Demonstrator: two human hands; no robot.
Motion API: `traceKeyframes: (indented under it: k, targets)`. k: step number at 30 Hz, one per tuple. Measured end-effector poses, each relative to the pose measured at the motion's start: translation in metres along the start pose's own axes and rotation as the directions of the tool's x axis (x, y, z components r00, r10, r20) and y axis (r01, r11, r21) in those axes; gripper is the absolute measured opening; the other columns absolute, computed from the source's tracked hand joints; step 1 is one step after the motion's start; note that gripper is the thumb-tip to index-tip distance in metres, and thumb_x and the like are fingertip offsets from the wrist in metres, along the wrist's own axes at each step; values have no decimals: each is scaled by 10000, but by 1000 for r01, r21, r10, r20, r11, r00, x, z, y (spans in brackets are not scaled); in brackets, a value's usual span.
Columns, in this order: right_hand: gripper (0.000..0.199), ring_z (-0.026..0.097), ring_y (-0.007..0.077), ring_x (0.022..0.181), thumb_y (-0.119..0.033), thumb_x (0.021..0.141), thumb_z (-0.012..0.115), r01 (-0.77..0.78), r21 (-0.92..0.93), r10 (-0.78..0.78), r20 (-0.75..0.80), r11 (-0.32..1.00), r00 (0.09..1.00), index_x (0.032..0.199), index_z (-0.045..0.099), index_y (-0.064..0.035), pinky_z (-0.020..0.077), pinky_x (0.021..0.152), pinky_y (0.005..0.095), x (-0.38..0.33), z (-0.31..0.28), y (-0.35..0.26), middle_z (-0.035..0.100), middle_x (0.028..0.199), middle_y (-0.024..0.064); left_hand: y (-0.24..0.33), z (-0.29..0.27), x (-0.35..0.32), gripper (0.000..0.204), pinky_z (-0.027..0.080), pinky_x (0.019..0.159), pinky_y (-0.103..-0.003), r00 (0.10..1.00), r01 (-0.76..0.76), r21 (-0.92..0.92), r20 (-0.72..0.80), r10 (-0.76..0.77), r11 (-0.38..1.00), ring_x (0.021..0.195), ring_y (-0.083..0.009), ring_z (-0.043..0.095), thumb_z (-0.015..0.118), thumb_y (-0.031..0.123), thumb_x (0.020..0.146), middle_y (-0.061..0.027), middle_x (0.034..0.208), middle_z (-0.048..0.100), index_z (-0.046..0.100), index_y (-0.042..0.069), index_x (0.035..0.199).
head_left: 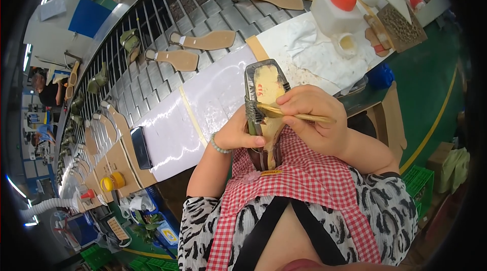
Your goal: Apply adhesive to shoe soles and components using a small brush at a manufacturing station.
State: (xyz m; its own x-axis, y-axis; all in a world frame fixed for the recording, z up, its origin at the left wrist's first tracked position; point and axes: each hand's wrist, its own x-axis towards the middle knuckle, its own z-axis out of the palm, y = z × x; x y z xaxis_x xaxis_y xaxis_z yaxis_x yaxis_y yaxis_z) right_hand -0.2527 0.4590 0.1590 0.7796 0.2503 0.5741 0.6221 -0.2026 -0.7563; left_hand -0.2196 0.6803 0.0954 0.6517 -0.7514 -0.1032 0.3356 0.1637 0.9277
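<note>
An unfinished shoe [266,79] is held upside down before my chest, its pale yellowish underside turned up and the dark upper folded in around the edge. My left hand [240,131] grips it from the left side, thumb lying near the heel part. A slim wooden-handled brush [313,117] is pinched in the fingers of my right hand [319,121]. Its tip reaches onto the middle of the shoe's underside; the bristles are hard to make out. Below my hands, the shoe's narrow end comes close to my checked apron [304,169].
A slatted metal conveyor [152,86] carries tan soles [209,41] and green shoes [130,41]. On the white work table [203,113], a white bottle with a red nozzle [335,14] stands beside a small pot [346,45]. A phone [141,147] and yellow jar [112,181] sit left.
</note>
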Motion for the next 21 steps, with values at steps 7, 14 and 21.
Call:
traceKeyframes:
  k: [7,14,21]
  targets:
    - [114,627,199,882,17,808,655,-180,237,165,81,955,983,915,619,0,486,771,280,-7,-9,2,640,964,155,-2,-1,5,918,379,997,-338,999,16,4,32,-16,1000,1164,-200,475,819,403,647,-116,1273,503,397,-32,1336]
    - [96,628,204,867,21,813,645,-223,327,206,85,918,975,908,630,10,489,768,286,7,-11,6,647,953,145,8,-1,7,883,397,979,-338,1000,-26,8,18,26,1000,1137,-185,492,819,392,653,-109,1243,529,419,-36,1314]
    - [82,613,218,910,-28,838,627,-258,500,317,-37,827,948,909,612,9,484,812,319,1,-12,-4,646,971,160,-21,-11,-15,753,494,796,-269,945,-194,108,-246,216,975,908,-127,586,791,412,694,-54,1078,608,490,-20,1233]
